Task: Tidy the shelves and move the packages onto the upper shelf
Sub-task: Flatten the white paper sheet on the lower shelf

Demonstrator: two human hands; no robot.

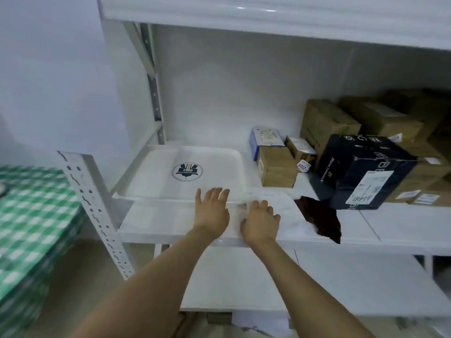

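As left hand (212,212), right hand (261,222) rest flat on white packages (183,167), shelf (390,226) holds boxes (278,167)

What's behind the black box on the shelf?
Brown cardboard boxes are stacked behind the black box and to its right. The black box covers their lower parts, so how many there are and what lies between them cannot be seen.
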